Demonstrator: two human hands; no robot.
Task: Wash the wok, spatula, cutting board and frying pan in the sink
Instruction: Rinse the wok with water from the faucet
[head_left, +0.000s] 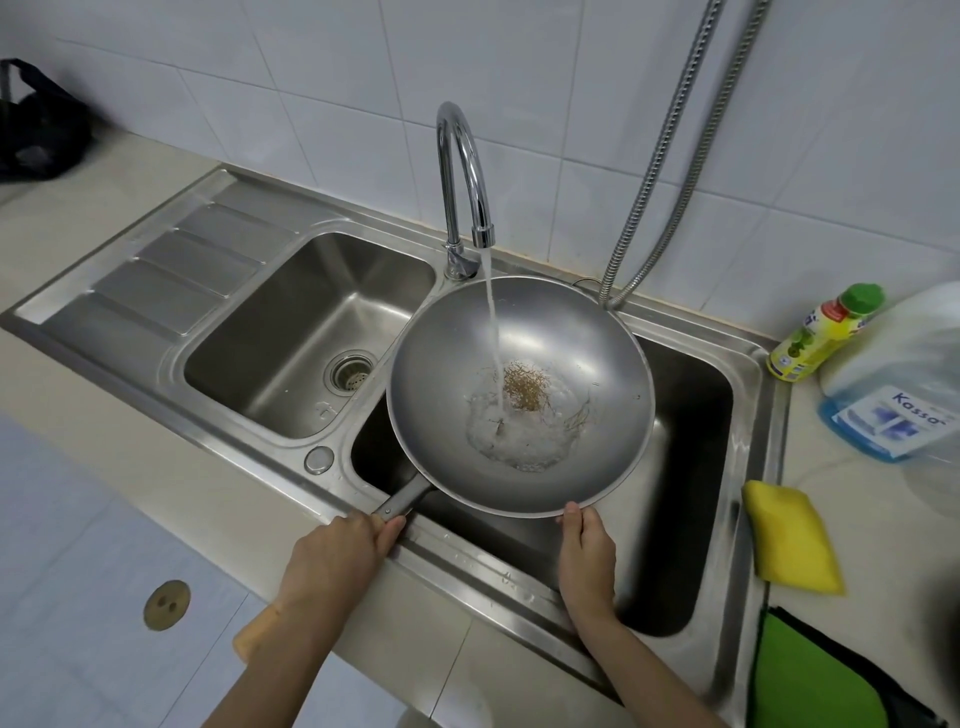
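I see through one wide head camera, looking forward and steeply down from close above the sink. It faces the tiled wall, and straight edges bow toward the frame's borders

beige counter, yellow sponge, dish soap bottle, black bag

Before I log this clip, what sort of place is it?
Most likely a home kitchen, at the sink. A two-basin steel sink is set in a counter against a tiled wall, the tap runs into a wok held by both hands, and dish soap stands beside it.
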